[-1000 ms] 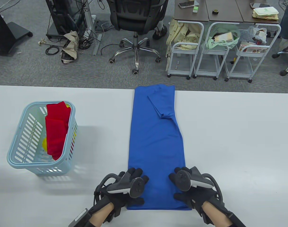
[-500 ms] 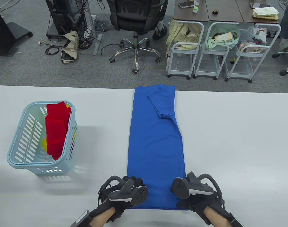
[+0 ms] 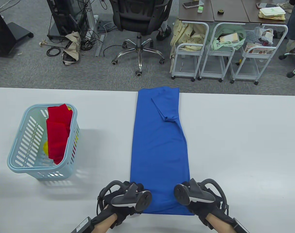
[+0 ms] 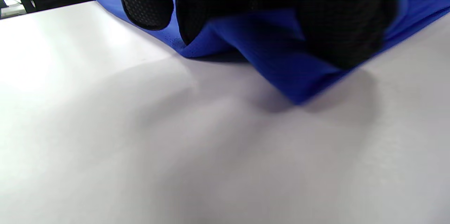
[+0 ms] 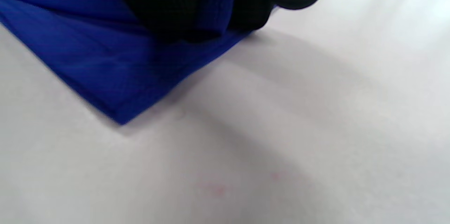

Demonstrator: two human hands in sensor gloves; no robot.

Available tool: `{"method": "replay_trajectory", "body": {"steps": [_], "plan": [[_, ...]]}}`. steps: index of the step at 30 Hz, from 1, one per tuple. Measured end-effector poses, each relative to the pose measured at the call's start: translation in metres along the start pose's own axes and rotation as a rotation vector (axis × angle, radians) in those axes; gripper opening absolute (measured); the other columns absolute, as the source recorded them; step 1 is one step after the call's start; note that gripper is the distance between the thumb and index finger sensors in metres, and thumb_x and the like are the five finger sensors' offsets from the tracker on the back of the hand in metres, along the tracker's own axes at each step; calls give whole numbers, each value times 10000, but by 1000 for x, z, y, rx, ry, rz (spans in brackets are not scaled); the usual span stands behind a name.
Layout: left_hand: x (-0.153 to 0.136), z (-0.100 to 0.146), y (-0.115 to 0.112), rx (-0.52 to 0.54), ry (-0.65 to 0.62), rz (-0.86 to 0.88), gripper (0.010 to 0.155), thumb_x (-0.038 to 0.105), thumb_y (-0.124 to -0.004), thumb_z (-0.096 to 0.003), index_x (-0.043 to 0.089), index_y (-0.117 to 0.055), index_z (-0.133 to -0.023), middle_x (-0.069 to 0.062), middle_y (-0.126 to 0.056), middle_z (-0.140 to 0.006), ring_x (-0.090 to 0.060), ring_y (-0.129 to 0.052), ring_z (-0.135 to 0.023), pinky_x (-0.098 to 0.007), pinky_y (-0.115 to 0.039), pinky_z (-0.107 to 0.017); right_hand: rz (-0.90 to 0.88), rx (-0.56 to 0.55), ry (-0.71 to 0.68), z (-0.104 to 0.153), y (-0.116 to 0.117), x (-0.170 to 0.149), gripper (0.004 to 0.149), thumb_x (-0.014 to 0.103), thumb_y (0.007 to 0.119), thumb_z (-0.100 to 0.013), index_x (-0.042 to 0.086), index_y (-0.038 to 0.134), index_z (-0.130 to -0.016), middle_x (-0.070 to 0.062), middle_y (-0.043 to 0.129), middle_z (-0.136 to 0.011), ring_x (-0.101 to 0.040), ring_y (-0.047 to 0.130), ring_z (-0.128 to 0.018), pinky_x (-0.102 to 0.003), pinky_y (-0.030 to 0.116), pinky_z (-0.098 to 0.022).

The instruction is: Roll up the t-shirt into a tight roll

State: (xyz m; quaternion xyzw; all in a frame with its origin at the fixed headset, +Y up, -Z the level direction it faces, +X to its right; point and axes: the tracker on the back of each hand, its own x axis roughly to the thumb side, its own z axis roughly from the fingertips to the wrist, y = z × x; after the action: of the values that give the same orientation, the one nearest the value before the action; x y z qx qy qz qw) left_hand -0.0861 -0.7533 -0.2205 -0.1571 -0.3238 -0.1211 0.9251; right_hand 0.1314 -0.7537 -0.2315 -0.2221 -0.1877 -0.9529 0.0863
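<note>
You have the blue knit t-shirt [image 3: 159, 145] folded into a long narrow strip down the middle of the white table [image 3: 244, 145], its far end at the far table edge and its near hem by you. That fold looks finished; the rolling itself has barely begun, and no turn of roll shows yet. Your left hand [image 3: 124, 201] pinches the near left corner, its fingers [image 4: 281, 16] curled into cloth lifted off the tabletop. Your right hand [image 3: 202, 201] grips the near right corner likewise. What is left: turn the hem over and roll tightly away from you along the whole strip
</note>
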Motion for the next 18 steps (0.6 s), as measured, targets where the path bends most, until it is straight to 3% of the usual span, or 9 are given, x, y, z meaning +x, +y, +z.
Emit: {"method": "replay_trajectory", "body": {"steps": [3, 10, 15, 18], "plan": [[3, -2, 0, 44, 5, -50, 545, 418, -826, -468, 349, -682, -989, 100, -870, -912, -128, -950, -772, -478, -729, -726, -29, -2, -7, -2, 0, -2, 369, 314, 793, -567, 327, 707, -926, -8, 706, -995, -216, 842, -802, -459, 681, -638], [0, -4, -1, 79, 1, -15, 531, 426, -814, -462, 288, -729, -967, 68, -920, -836, -131, -992, -657, -493, -748, -708, -39, 9, -9, -4, 0, -3, 373, 297, 743, -574, 292, 669, -939, -27, 710, -978, -216, 845, -777, -473, 672, -638], [-29, 2, 5, 142, 26, 235, 456, 396, -674, -509, 292, -774, -941, 41, -911, -818, -161, -954, -663, -524, -713, -723, -181, -55, 14, 0, -17, -24, 378, 273, 706, -588, 315, 662, -961, -43, 764, -936, -205, 919, -687, -456, 727, -590], [-49, 13, 17, 234, 39, 411, 454, 383, -605, -523, 303, -718, -955, 34, -817, -911, -208, -868, -805, -547, -664, -746, -261, -143, -2, 10, -33, -31, 364, 278, 709, -592, 322, 683, -953, -46, 761, -930, -209, 901, -695, -470, 707, -608]]}}
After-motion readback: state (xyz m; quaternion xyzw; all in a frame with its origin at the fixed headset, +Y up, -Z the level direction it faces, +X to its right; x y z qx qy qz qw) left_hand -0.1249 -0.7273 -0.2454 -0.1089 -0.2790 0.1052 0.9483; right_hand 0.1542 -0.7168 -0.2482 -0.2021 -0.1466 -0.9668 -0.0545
